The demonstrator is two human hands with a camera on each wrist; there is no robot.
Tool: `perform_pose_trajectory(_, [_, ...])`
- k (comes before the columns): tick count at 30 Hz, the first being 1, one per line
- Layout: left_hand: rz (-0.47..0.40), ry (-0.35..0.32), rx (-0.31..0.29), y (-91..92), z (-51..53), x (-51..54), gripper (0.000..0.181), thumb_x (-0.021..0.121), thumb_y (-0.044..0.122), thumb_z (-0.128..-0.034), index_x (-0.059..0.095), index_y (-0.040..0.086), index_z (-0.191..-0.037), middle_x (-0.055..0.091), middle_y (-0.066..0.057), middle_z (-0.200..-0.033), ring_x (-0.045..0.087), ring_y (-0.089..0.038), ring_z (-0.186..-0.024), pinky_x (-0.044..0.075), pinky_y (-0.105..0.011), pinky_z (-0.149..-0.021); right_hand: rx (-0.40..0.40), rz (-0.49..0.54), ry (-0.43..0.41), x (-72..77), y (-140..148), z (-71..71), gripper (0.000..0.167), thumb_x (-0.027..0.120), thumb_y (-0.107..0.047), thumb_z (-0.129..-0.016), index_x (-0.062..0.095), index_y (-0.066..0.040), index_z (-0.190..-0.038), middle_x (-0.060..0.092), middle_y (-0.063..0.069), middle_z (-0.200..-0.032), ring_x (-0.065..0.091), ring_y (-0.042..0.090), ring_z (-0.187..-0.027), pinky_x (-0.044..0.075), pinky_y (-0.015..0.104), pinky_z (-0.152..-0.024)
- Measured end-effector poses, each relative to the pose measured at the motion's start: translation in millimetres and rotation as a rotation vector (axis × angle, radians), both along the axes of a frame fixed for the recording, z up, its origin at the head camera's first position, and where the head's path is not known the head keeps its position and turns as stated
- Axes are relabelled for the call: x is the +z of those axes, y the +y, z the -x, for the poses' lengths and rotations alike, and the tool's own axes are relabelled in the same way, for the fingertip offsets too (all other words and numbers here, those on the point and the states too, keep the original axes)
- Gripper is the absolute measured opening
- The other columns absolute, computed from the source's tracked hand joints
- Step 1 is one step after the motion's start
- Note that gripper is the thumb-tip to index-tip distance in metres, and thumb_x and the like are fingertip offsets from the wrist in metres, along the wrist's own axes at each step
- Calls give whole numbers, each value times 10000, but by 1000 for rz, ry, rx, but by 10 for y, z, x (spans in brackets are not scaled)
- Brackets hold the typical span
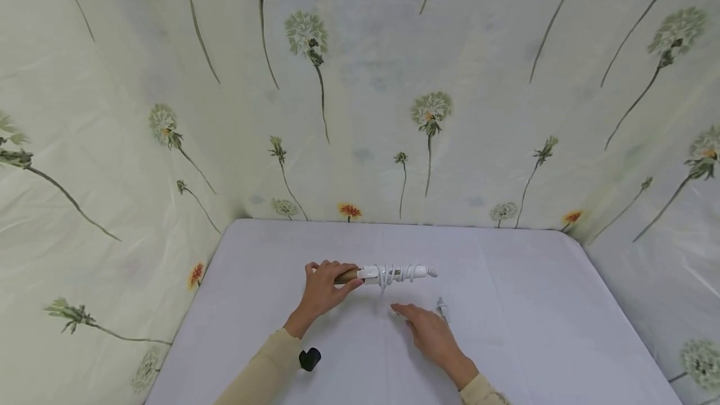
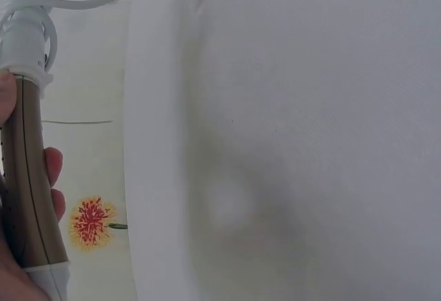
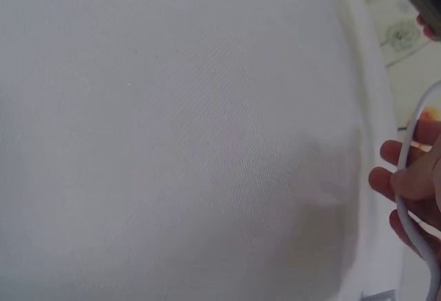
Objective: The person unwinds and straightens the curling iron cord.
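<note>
My left hand (image 1: 326, 286) grips the brown barrel of a hair styling iron (image 1: 368, 274) above the table. A white power cord (image 2: 96, 3) is wound in several loops around the iron's white end. In the left wrist view, the thumb lies on one side of the brown barrel and fingertips show on the other. My right hand (image 1: 430, 333) is below and right of the iron, apart from it. It holds the loose run of cord between thumb and fingers, seen in the right wrist view. A small whitish piece, seemingly the plug (image 1: 442, 309), shows beside the right hand.
A white cloth covers the table (image 1: 517, 292). Flower-printed curtains (image 1: 360, 80) rise behind it and along both sides. A small black object (image 1: 309, 359) sits beside the left sleeve; whether it is fixed there I cannot tell.
</note>
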State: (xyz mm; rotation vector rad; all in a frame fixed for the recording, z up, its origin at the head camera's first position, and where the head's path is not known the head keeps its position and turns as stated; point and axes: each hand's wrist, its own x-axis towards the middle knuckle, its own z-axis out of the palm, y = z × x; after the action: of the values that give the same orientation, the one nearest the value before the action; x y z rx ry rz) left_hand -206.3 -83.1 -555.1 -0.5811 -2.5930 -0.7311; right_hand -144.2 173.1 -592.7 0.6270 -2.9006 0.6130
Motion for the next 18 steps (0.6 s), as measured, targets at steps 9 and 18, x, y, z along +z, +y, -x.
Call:
perform_pose_trajectory(9, [49, -23, 22, 0, -4, -19, 393, 635, 558, -820, 702, 286, -1094, 689, 56, -856, 538, -132, -763, 307, -509, -822, 90, 115, -101, 29, -36, -53, 461, 549, 164, -799, 562, -121, -1161, 646, -11, -1015, 632, 112, -870, 510, 257, -731])
perform_pose_trajectory(18, [43, -6, 45, -22, 5, -29, 399, 632, 569, -814, 711, 280, -1078, 689, 52, -837, 526, -133, -732, 305, -493, -812, 41, 240, 8, 140, -40, -119, 151, 652, -127, -890, 619, -161, -1033, 647, -73, -946, 557, -29, -775, 503, 235, -673])
